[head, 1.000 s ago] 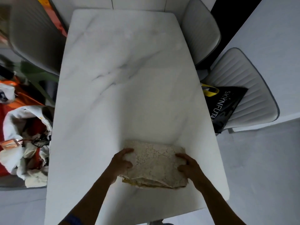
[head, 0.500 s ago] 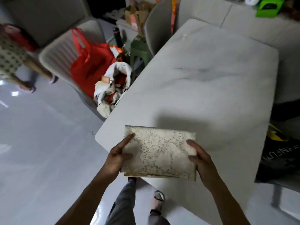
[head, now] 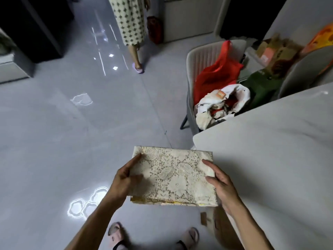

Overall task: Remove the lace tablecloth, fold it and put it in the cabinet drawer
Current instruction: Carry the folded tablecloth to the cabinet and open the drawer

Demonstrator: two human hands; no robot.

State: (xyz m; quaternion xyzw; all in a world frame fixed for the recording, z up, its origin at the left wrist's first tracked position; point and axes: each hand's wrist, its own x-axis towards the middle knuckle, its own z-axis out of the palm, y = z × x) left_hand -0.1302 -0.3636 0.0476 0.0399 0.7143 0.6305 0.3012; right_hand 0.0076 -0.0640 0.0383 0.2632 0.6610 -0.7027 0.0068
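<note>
The folded lace tablecloth (head: 173,175) is sitting in the lower middle of the frame, lifted in the air between two hands, with its right end hanging over the near corner of the white marble table (head: 270,150) and the rest over the grey floor (head: 54,141). It is lying flat as a thick rectangle, lace pattern facing up, and a thin yellow edge is showing along its lower side.

The left hand (head: 124,179) is gripping the cloth's left end, thumb lying across the top and fingers tucked underneath. The right hand (head: 220,183) is gripping the right end the same way, thumb on top and fingers curling under the edge.

At the bottom of the frame, two feet in pink slippers (head: 115,235) are standing on the floor. At the right, above the table, a pale chair (head: 200,56) is carrying a red bag (head: 216,74) and a white bag (head: 223,105) stuffed with things. At the top middle of the frame, another person in a patterned dress (head: 129,20) is standing on the glossy floor, a purple slipper (head: 137,68) on the visible foot.
</note>
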